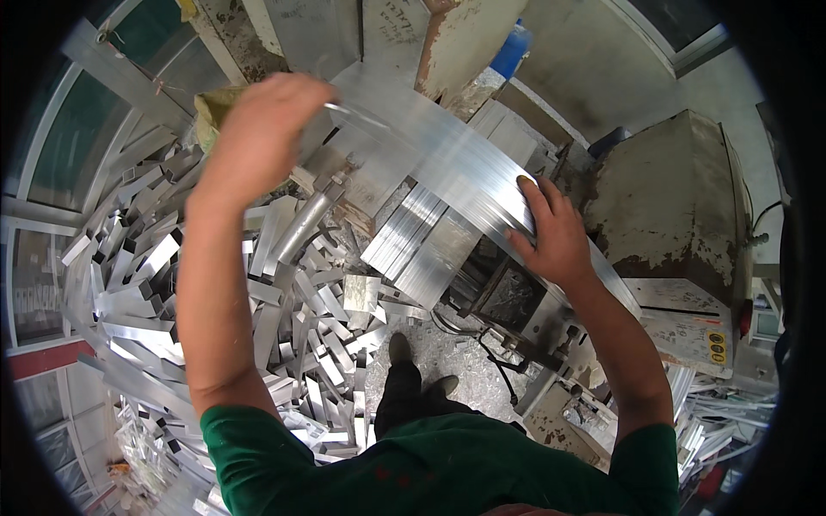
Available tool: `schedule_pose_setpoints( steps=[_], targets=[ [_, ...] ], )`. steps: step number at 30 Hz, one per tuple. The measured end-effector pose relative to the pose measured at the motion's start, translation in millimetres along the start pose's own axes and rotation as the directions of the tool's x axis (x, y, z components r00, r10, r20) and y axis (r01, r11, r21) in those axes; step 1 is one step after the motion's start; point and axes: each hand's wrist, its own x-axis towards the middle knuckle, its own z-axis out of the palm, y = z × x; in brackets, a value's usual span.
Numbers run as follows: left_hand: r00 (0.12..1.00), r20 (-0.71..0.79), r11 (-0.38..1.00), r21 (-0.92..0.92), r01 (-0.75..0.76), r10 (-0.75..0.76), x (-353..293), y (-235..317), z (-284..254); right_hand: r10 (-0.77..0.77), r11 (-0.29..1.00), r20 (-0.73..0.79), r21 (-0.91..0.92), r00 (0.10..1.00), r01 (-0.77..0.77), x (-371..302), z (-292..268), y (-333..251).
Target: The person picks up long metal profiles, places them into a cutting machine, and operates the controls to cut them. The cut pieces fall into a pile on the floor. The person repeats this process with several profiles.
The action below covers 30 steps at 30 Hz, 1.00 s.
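My left hand (274, 129) is raised at the upper left, smeared by motion, with its fingers closed. From its fingertips a thin, bright aluminium strip (366, 119) runs to the right. Long, shiny aluminium profiles (465, 159) lie side by side on a slant across the machine in front of me. My right hand (559, 236) grips their near right part, thumb and fingers apart on the metal. Below them, shorter aluminium pieces (404, 232) sit in a flat row. Blur hides exactly how the left fingers hold the strip.
A big heap of cut aluminium pieces (318, 344) covers the floor at left. Two worn machine housings stand around, one at the right (671, 202), one at the far side (460, 52). A blue container (512, 47) is beyond. Cables (495, 357) hang near my feet.
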Motion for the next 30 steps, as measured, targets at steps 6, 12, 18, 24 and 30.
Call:
schedule_pose_setpoints(
  steps=[6, 12, 18, 24, 30],
  targets=[
    [0.973, 0.228, 0.999, -0.008, 0.036, -0.033, 6.0, -12.7, 80.0, -0.002, 1.000, -0.016, -0.023, 1.000, 0.002, -2.3, 0.5, 4.4],
    [0.987, 0.128, 0.994, 0.054, 0.095, -0.101, 16.0, -7.1, 94.1, 0.000, 1.000, -0.022, 0.006, 1.000, 0.000, -3.1, 0.6, 2.3],
    [0.979, -0.062, 0.975, 0.102, 0.199, -0.193, 13.3, 8.9, 85.4, -0.002, 0.999, -0.031, 0.035, 1.000, 0.003, -2.9, -1.6, -2.6],
    [0.998, 0.056, 0.982, -0.186, -0.023, 0.034, 41.7, 164.3, 102.7, -0.049, 0.995, -0.094, 0.078, 0.994, 0.057, -10.4, 5.6, 15.1],
    [0.973, 0.205, 0.994, -0.041, -0.103, 0.109, 52.5, 198.6, 164.9, -0.095, 0.994, -0.384, 0.011, 0.918, 0.108, -26.1, 7.9, 28.3]
  ],
)
